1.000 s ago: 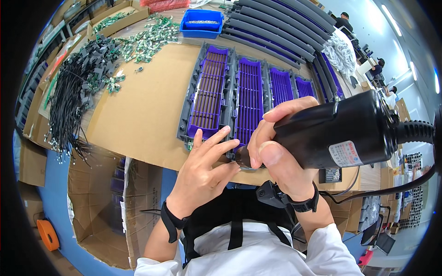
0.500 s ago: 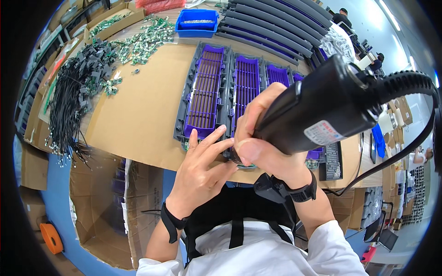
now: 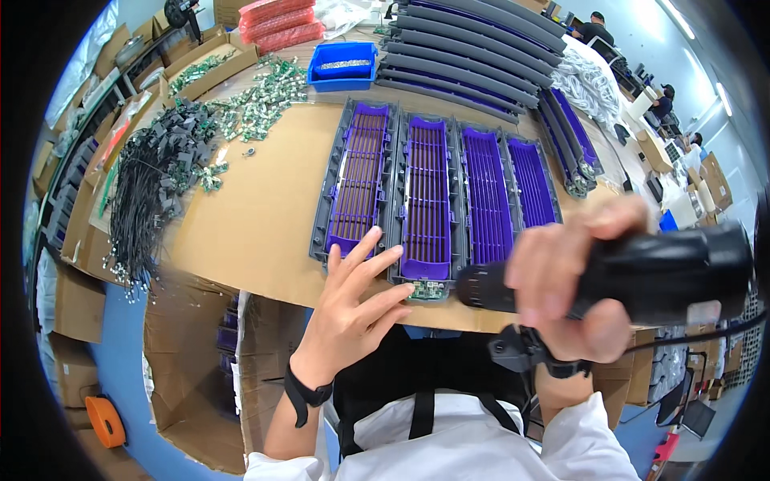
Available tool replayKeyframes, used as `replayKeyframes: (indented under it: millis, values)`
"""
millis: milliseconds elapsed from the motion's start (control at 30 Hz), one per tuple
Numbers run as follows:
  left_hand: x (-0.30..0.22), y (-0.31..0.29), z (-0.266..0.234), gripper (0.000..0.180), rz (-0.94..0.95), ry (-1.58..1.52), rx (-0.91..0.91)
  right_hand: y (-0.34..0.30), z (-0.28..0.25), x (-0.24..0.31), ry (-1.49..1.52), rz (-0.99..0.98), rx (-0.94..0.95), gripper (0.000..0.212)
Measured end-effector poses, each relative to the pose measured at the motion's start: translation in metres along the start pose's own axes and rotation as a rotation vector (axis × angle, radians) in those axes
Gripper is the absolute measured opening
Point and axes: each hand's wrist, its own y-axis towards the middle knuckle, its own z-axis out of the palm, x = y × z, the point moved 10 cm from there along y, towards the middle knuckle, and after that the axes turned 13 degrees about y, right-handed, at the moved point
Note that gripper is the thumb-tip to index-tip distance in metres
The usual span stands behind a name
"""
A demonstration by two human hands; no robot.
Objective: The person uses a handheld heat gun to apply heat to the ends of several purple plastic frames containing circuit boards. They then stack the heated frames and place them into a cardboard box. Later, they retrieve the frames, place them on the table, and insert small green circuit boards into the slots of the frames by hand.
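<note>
My right hand (image 3: 569,280) is wrapped round a black electric screwdriver (image 3: 666,268), blurred by motion and tilted so its nose points left. That nose is near the lower end of the second grey housing with a purple grille (image 3: 427,200), where a small green circuit board (image 3: 429,289) shows. My left hand (image 3: 353,309) is open, fingers spread, its fingertips resting at the lower ends of the first housing (image 3: 358,176) and the second. Two more purple-grilled housings, the third (image 3: 487,192) and the fourth (image 3: 532,184), lie alongside, partly behind the right hand.
A pile of black cables (image 3: 140,200) and loose green circuit boards (image 3: 261,100) lie at left. Behind the housings stand a blue bin (image 3: 342,72) and stacked grey strips (image 3: 473,56). An open cardboard box (image 3: 188,377) sits below the table's left edge. The screwdriver's cord (image 3: 690,333) trails right.
My right hand has swung the screwdriver to the right and lower, off the second housing's end, uncovering the circuit board there. My left hand stays nearly in place, fingers spread.
</note>
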Motion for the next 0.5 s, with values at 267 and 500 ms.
replayKeyframes:
  millis: [267,500]
  values:
    - [0.045,-0.009,-0.026,0.045,-0.19,0.205,0.092,-0.047,-0.07,0.081,-0.256,-0.293,-0.245,0.05]
    - [0.054,0.008,-0.013,0.04,-0.124,0.175,0.219,-0.084,-0.116,0.119,-0.36,-0.347,-0.409,0.045]
